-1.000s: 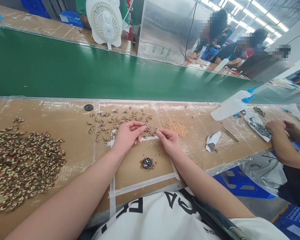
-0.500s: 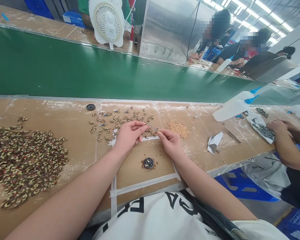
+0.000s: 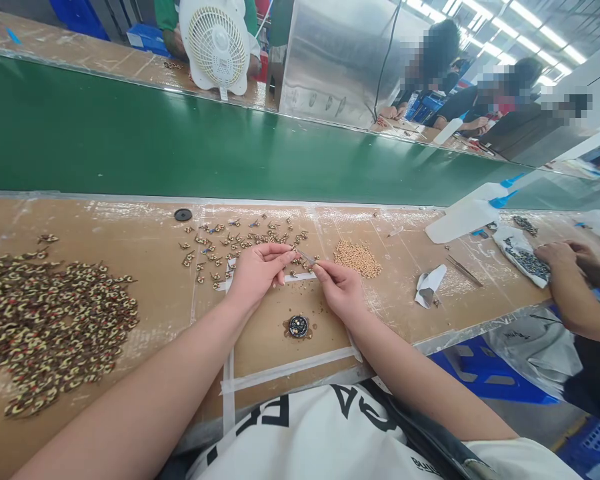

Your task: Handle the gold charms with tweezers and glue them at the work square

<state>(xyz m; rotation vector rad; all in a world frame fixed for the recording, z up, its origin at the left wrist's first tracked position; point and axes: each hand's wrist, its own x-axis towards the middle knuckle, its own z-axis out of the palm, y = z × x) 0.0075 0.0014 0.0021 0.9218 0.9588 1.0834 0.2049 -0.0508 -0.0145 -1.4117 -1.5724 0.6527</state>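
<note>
My left hand (image 3: pixel 263 270) is closed in a pinch over the middle of the table, on something too small to make out. Facing it, my right hand (image 3: pixel 341 285) pinches a thin grey metal tool (image 3: pixel 307 258) that points at the left fingertips. Below both hands lies a small round black dish (image 3: pixel 298 326) with pale bits in it, on a brown stain. Just beyond the fingers many small brown-and-cream pieces (image 3: pixel 230 239) are scattered. A heap of tan beads (image 3: pixel 357 259) sits beyond my right hand.
A large pile of brown-and-cream pieces (image 3: pixel 60 327) covers the left. A black lid (image 3: pixel 183 215) lies at the back. On the right are tweezers (image 3: pixel 464 270), crumpled white paper (image 3: pixel 430 285) and white bottles (image 3: pixel 463 220). A co-worker's hands (image 3: pixel 563 260) work further right. A green belt (image 3: pixel 180 143) runs behind.
The thin grey tool between my hands shows more clearly now, reaching to the left fingertips. Both hands stay nearly in place; the view has shifted very slightly.
</note>
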